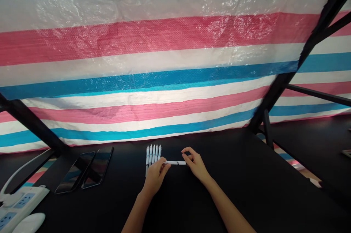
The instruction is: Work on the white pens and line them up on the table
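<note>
A white pen point(178, 162) lies roughly level across the space between my two hands. My left hand point(157, 175) is closed on its left end, thumb and fingers pinching the barrel. At the pen's other end is my right hand point(196, 164), its thumb and index finger apart with a gap between the tips. Whether any right finger touches the pen end, I cannot tell. Just beyond my left hand, several white pens point(154, 153) stand side by side in a neat row on the black table point(230, 189); my left hand hides their lower ends.
Two dark phones or flat tablets point(75, 171) point(98, 169) lie to the left. A white power strip point(24, 202) with a cable and a white mouse-like object point(29, 223) are at the lower left. Striped plastic sheeting point(153, 108) hangs behind, between black frame bars point(274, 92).
</note>
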Tool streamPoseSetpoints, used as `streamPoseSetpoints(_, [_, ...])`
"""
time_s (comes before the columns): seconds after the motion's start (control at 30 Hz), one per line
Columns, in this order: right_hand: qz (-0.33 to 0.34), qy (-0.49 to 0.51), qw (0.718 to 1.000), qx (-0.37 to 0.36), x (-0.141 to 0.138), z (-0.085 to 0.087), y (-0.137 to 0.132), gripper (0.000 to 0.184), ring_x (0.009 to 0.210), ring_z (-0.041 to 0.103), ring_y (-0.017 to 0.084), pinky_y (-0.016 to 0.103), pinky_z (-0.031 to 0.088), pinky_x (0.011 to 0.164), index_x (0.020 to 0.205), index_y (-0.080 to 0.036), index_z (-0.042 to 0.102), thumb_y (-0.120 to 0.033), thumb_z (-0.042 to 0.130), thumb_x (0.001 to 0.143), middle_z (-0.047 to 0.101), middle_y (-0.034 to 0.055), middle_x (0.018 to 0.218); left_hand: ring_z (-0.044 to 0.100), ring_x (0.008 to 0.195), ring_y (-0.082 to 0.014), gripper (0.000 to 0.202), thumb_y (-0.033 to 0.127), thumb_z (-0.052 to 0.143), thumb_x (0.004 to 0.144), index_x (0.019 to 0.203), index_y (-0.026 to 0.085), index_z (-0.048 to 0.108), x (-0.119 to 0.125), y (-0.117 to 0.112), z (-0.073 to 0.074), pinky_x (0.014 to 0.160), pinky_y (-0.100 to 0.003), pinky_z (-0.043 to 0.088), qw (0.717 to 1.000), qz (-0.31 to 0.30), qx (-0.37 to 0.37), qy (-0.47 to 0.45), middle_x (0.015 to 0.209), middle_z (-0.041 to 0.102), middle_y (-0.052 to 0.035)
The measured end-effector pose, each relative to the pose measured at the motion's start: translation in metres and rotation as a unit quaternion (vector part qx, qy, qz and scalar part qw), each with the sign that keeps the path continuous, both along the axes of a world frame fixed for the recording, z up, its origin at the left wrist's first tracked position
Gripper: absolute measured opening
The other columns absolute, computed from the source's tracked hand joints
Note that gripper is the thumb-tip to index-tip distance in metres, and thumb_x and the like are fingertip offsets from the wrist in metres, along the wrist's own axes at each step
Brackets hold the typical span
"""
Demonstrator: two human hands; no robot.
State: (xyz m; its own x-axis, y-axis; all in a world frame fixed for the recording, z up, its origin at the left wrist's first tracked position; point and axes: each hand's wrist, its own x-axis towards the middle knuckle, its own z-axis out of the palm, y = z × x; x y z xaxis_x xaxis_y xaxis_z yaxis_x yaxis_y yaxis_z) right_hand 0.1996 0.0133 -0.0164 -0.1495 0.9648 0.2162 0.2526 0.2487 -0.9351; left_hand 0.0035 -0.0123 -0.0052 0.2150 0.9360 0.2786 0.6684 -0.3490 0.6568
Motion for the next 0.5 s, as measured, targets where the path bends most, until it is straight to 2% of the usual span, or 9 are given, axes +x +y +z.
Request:
streamPoseSetpoints(0.1, [0.008, -0.007, 1.000, 0.002, -0.0007, -0.0002, -0.0008, 0.020, 0.039, 0.028, 0.008, 0.020, 0.020, 0.042, 0.091, -0.019, 0.053, -0.037, 0.048, 0.085, 0.029, -0.0106, 0.043, 0.051, 0.054, -0.0135, 0.035, 0.040, 0.034, 0.089, 0.062, 0.020, 0.046, -0.0005, -0.0006, 0.0017, 0.055, -0.024, 0.036, 1.000, 0.011, 0.010, 0.018, 0.058, 0.052, 0.0011])
streamPoseSetpoints(0.17, [0.010, -0.010, 1.000, 0.005, -0.0007, -0.0003, -0.0007, 0.019, 0.039, 0.028, 0.008, 0.020, 0.019, 0.042, 0.091, -0.019, 0.053, -0.037, 0.048, 0.085, 0.029, -0.0105, 0.043, 0.050, 0.054, -0.0133, 0.037, 0.041, 0.034, 0.089, 0.060, 0.020, 0.046, -0.0005, -0.0010, 0.0028, 0.055, -0.024, 0.036, 1.000, 0.013, 0.009, 0.023, 0.057, 0.051, 0.0009])
streamPoseSetpoints(0.27, [0.005, -0.012, 1.000, 0.007, 0.0005, -0.0005, 0.0001, 0.021, 0.039, 0.029, 0.008, 0.020, 0.020, 0.042, 0.091, -0.019, 0.054, -0.038, 0.048, 0.085, 0.030, -0.0102, 0.043, 0.052, 0.055, -0.0132, 0.027, 0.042, 0.040, 0.087, 0.082, 0.020, 0.055, 0.0005, -0.0016, 0.0031, 0.054, -0.023, 0.037, 1.000, 0.005, -0.011, 0.001, 0.059, 0.052, 0.0027])
streamPoseSetpoints(0.33, [0.000, -0.010, 1.000, 0.006, 0.0013, -0.0008, 0.0008, 0.022, 0.038, 0.030, 0.008, 0.020, 0.021, 0.042, 0.092, -0.019, 0.054, -0.039, 0.047, 0.085, 0.031, -0.0100, 0.043, 0.053, 0.055, -0.0130, 0.026, 0.041, 0.042, 0.086, 0.099, 0.021, 0.055, 0.0014, -0.0016, 0.0026, 0.053, -0.022, 0.038, 1.000, -0.004, -0.016, -0.013, 0.059, 0.053, 0.0037])
streamPoseSetpoints(0.37, [-0.001, -0.009, 1.000, 0.006, 0.0016, -0.0009, 0.0011, 0.023, 0.038, 0.030, 0.008, 0.020, 0.021, 0.042, 0.092, -0.019, 0.054, -0.040, 0.047, 0.085, 0.031, -0.0100, 0.043, 0.053, 0.055, -0.0128, 0.026, 0.040, 0.042, 0.087, 0.100, 0.022, 0.055, 0.0017, -0.0015, 0.0023, 0.053, -0.022, 0.038, 1.000, -0.007, -0.013, -0.016, 0.060, 0.054, 0.0036])
streamPoseSetpoints(0.5, [0.005, -0.010, 1.000, 0.005, 0.0009, 0.0003, 0.0009, 0.022, 0.038, 0.029, 0.008, 0.020, 0.020, 0.042, 0.091, -0.020, 0.054, -0.040, 0.047, 0.085, 0.030, -0.0103, 0.043, 0.054, 0.056, -0.0121, 0.025, 0.038, 0.039, 0.089, 0.079, 0.021, 0.055, 0.0015, -0.0010, 0.0026, 0.055, -0.022, 0.038, 1.000, -0.014, -0.005, -0.012, 0.063, 0.058, 0.0016])
